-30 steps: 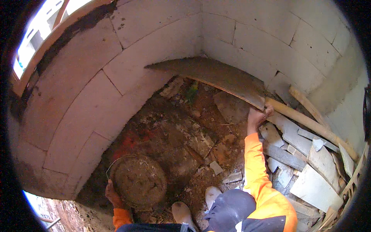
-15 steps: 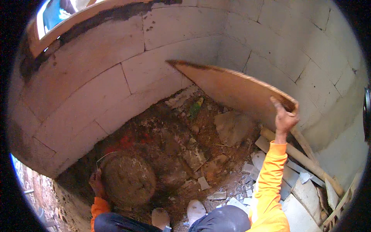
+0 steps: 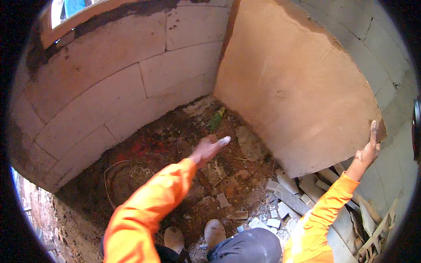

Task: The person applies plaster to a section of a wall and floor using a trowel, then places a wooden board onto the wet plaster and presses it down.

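Note:
A large orange-brown board (image 3: 294, 87) stands on its edge, leaning against the right-hand wall from the corner outward. My right hand (image 3: 366, 154) grips its near lower corner, one finger stretched up along the face. My left hand (image 3: 208, 150) hangs in the air over the dirt floor, short of the board. Its visible fingers point toward the board and nothing shows in them. Below my left sleeve a thin pale wire (image 3: 105, 182) curves around a dim round shape on the ground, partly hidden by the sleeve.
Wooden strips and broken slabs (image 3: 351, 219) lie at the lower right. Small tile fragments (image 3: 274, 219) litter the ground near my shoes (image 3: 215, 232). A green bottle-like item (image 3: 215, 118) lies near the corner. Block walls (image 3: 96, 101) enclose the space, with a framed opening (image 3: 72, 22) upper left.
The board has swung up from a low slant to lean broad-faced at the right wall, my right hand moving right with it. My left hand has left the round piece and wire and reached right.

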Demonstrator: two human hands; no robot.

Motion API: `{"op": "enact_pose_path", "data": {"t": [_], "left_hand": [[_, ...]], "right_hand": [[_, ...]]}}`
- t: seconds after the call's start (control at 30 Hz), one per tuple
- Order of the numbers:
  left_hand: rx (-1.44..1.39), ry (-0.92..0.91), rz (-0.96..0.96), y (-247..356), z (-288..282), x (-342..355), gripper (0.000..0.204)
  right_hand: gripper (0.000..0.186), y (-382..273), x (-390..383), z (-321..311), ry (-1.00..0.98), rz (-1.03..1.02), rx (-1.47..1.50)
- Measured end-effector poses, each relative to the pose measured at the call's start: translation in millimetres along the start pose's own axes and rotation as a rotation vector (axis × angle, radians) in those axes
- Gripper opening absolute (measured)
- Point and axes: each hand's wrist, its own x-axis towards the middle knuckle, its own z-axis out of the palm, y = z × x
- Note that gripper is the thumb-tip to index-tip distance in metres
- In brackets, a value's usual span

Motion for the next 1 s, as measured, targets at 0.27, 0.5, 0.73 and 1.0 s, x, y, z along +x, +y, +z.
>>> {"op": "enact_pose_path", "data": {"t": [0.27,0.5,0.73,1.0], "left_hand": [[-1.407,0.249,-0.053,-146.0,67.0,30.4,0.062],[-1.307,0.475,-0.027,-182.2,33.9,36.9,0.06],[-1.084,0.783,-0.207,-120.1,8.9,65.9,0.077],[-1.064,0.831,-0.461,-118.0,24.0,127.2,0.084]], "right_hand": [[0.045,130.2,-13.8,-80.3,-0.145,0.567,-0.245],[0.03,277.9,-93.3,-116.9,-0.212,0.618,-0.399],[0.03,286.9,-292.1,-110.7,-0.338,0.937,-0.529],[0.025,336.0,-295.5,-99.1,-0.183,0.776,-0.385]]}}
